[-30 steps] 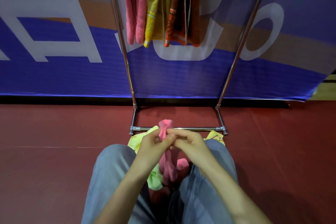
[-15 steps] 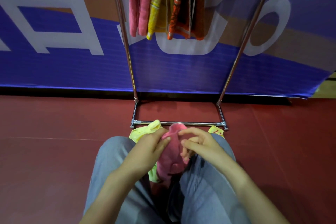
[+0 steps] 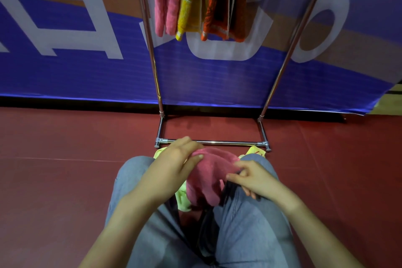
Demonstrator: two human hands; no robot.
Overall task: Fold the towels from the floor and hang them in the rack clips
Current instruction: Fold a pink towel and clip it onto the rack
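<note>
I have pulled the bunched pink towel (image 3: pixel 208 172) apart from its raised pinch, left hand (image 3: pixel 174 159) and right hand (image 3: pixel 250 178) now gripping opposite edges, so folding can begin.

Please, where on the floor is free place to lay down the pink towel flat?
Bare red floor lies left of the knees, and more right of them. Inside the rack base a small strip is free. Crowded: between the knees, where both hands hold the pink towel over yellow-green towels.
</note>
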